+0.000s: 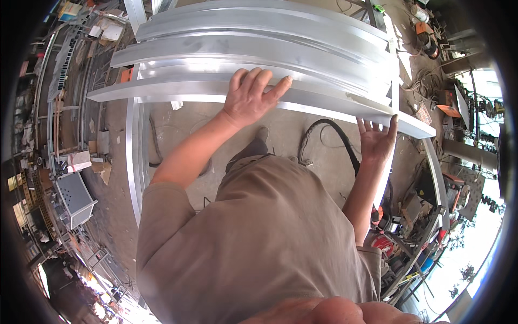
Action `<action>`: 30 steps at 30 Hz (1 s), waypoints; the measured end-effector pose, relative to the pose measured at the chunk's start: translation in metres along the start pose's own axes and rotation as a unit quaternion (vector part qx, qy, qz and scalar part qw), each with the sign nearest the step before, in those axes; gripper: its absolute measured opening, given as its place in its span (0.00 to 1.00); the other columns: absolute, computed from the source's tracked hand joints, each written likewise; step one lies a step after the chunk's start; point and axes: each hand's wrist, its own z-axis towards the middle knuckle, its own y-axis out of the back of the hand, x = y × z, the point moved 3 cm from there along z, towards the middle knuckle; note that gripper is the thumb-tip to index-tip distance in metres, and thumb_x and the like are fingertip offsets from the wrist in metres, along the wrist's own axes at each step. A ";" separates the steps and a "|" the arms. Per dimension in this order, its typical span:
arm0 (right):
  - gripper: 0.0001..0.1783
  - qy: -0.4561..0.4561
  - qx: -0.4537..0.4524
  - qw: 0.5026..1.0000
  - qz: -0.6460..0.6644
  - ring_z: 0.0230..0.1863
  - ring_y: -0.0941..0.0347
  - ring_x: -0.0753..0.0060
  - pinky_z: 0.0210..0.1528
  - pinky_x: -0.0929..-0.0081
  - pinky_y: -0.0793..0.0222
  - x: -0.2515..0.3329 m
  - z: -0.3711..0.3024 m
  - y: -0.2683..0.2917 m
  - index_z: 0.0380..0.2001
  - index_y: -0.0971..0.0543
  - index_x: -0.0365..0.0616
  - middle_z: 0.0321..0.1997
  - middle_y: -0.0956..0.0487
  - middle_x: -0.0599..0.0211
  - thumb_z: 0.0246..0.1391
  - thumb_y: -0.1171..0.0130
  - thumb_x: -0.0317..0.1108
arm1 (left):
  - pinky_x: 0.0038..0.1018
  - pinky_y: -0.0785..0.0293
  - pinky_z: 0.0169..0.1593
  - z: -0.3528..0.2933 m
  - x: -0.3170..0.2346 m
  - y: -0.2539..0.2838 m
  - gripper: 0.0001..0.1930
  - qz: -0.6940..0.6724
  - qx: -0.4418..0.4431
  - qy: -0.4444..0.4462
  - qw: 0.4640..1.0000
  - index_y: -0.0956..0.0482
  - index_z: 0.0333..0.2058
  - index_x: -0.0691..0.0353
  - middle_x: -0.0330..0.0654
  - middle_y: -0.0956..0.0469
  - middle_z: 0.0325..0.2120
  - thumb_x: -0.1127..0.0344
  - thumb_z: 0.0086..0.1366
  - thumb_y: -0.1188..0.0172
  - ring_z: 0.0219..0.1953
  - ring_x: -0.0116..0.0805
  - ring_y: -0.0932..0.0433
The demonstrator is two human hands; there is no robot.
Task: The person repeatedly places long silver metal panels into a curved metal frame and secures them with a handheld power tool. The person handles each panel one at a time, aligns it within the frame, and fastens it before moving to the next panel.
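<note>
The long metal bar (pixel 183 89) lies across the metal frame (pixel 131 156), passing beyond its left and right edges; I think both ends should be guided evenly. The left hand (pixel 249 98), half open, bends its fingers over the bar; the right hand (pixel 376 142), more open, touches its near side, grip uncertain.
</note>
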 end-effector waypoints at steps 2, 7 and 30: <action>0.47 0.025 0.000 1.000 0.016 0.79 0.52 0.33 0.75 0.23 0.48 0.008 0.001 0.006 0.77 0.52 0.45 0.78 0.51 0.43 0.66 0.41 0.52 | 0.42 0.37 0.60 0.004 -0.010 0.011 0.52 0.008 -0.004 -0.002 1.000 0.31 0.68 0.37 0.37 0.35 0.51 0.48 0.40 0.19 0.52 0.37 0.27; 0.44 0.060 0.008 0.998 0.034 0.75 0.43 0.33 0.73 0.24 0.43 0.020 0.000 0.040 0.72 0.45 0.43 0.72 0.42 0.44 0.62 0.42 0.54 | 0.38 0.34 0.58 0.004 -0.015 0.033 0.47 0.039 0.103 0.099 0.989 0.29 0.68 0.43 0.35 0.26 0.43 0.42 0.48 0.25 0.48 0.35 0.24; 0.51 0.054 0.216 0.923 0.313 0.76 0.46 0.41 0.81 0.35 0.62 0.081 0.030 0.146 0.71 0.39 0.37 0.72 0.36 0.43 0.49 0.32 0.52 | 0.36 0.38 0.56 -0.020 -0.058 0.093 0.18 0.164 -0.104 0.056 0.979 0.15 0.42 0.36 0.22 0.23 0.44 0.70 0.56 0.27 0.47 0.29 0.26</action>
